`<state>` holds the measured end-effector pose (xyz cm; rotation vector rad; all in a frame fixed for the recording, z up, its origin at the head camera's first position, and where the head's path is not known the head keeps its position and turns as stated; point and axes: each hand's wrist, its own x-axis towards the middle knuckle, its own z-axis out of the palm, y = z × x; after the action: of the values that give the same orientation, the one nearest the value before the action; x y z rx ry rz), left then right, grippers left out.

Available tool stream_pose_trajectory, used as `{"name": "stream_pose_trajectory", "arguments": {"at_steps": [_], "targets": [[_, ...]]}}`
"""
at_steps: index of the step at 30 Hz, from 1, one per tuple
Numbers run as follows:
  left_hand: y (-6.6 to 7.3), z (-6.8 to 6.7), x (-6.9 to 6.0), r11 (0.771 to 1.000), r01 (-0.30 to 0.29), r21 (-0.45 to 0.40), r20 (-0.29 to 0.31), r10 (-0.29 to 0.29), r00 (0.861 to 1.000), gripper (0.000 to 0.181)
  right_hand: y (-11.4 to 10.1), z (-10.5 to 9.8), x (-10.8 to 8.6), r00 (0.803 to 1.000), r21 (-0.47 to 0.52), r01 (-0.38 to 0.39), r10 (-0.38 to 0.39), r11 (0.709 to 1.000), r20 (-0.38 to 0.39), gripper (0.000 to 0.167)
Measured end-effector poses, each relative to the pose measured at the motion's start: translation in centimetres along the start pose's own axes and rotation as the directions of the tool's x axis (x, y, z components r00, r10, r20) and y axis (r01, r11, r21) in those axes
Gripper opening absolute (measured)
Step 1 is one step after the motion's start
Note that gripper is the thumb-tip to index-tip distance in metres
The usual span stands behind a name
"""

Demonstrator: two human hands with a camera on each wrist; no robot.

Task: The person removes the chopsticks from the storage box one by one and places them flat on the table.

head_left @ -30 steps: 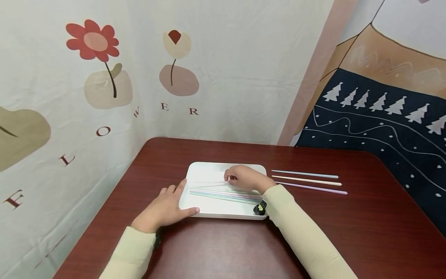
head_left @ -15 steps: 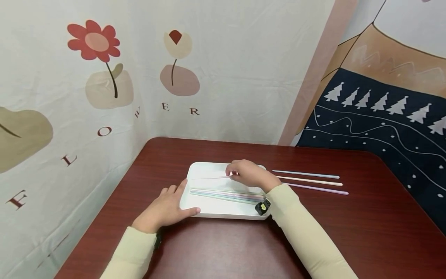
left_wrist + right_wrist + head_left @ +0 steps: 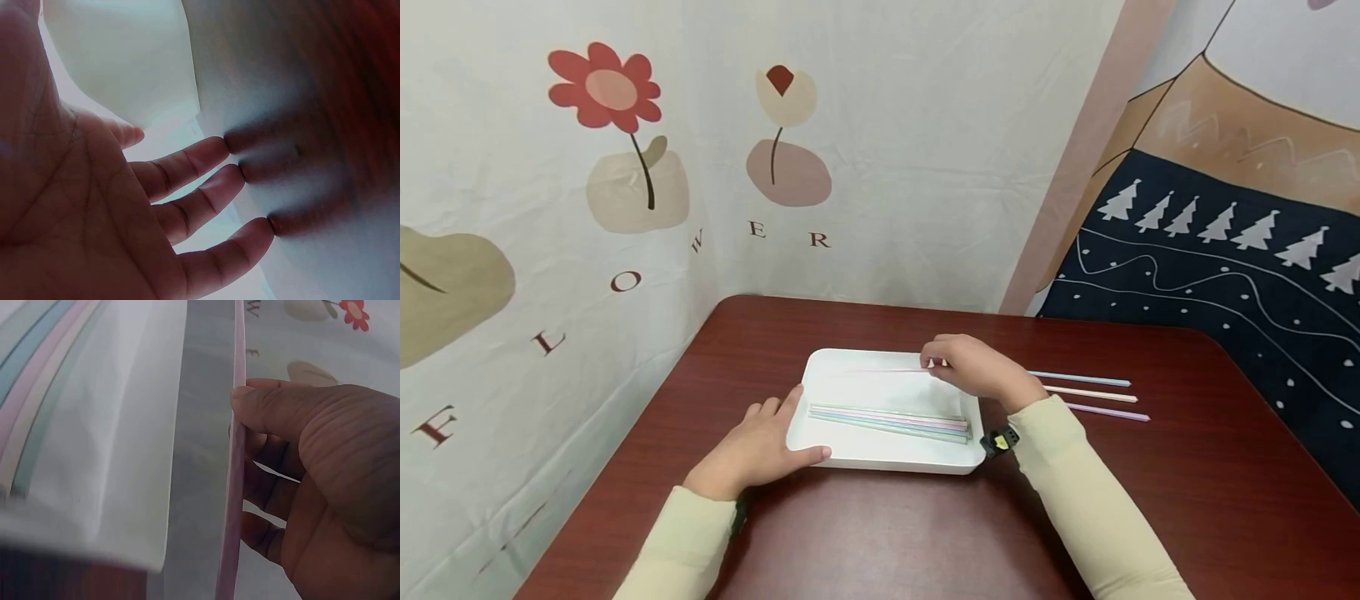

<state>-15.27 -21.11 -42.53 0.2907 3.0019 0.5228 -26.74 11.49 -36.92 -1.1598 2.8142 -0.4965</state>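
Three sticks [image 3: 1093, 393] on tabletop [image 3: 880, 533], right of the white tray [image 3: 842, 375], partly hidden by your right hand [image 3: 976, 367], which pinches a pink stick [image 3: 235, 462] near the far rim. Stick row [image 3: 887, 422] inside tray. Your left hand [image 3: 751, 450]: fingers extended, at tray's left edge.

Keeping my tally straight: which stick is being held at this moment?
The pink stick pinched in the right hand; the other sticks lie unheld, some in the tray, three on the table.
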Motion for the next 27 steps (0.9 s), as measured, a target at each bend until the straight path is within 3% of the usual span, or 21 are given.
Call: {"name": "stream_pose_trajectory", "arguments": {"at_steps": [11, 20, 27], "targets": [[0.0, -0.2, -0.1, 1.0, 0.004, -0.007, 0.007, -0.003, 1.0, 0.114, 3.7, -1.0, -3.6, 0.997, -0.002, -0.07, 0.069, 0.998, -0.041, 0.015], [0.1, -0.1, -0.1, 1.0, -0.006, -0.011, 0.004, 0.006, 1.0, 0.114, 7.2, -1.6, -7.8, 0.987, 0.016, -0.143, 0.144, 0.99, -0.07, 0.012], [0.1, -0.2, -0.1, 1.0, -0.001, -0.008, 0.003, 0.001, 1.0, 0.114, 9.3, -1.6, -10.5, 0.986, 0.004, -0.147, 0.147, 0.989, -0.079, 0.015]]}}
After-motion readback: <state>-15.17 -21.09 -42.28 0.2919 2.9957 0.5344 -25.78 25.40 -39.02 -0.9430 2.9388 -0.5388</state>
